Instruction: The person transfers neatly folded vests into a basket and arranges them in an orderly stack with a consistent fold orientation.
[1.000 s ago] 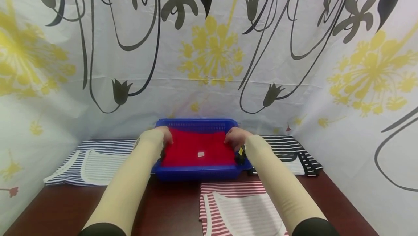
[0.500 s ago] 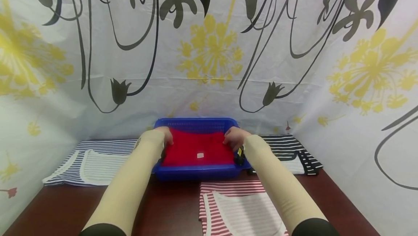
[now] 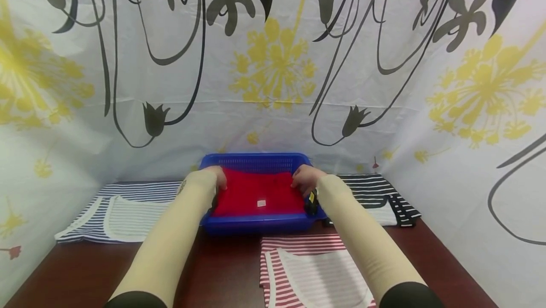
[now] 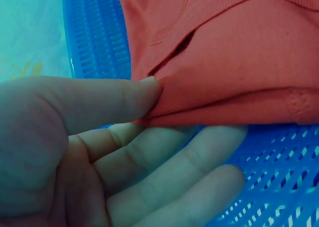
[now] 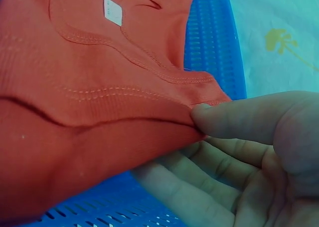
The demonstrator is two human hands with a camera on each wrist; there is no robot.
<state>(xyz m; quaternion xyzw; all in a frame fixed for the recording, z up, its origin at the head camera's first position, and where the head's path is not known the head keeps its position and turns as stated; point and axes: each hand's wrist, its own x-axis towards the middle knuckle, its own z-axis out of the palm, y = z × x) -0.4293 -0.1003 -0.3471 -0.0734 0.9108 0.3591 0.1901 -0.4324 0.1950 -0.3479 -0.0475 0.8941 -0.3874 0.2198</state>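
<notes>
A folded red shirt with a small white label lies in or just over a blue plastic basket. My left hand pinches its left edge. In the left wrist view the thumb presses on top of the cloth while the fingers lie beneath. At the opposite edge my right hand pinches the shirt likewise, thumb above and fingers below. The right wrist view shows stitched, ribbed trim on the shirt and perforated basket wall behind it. Whether the shirt touches the basket floor is hidden.
A blue-striped garment lies flat left of the basket, a black-striped one to the right. Nearer, a red-striped garment lies on the dark brown table. A patterned white curtain hangs close behind the basket.
Both hands keep their grip on the red shirt with hardly any movement. The head view has shifted very slightly.
</notes>
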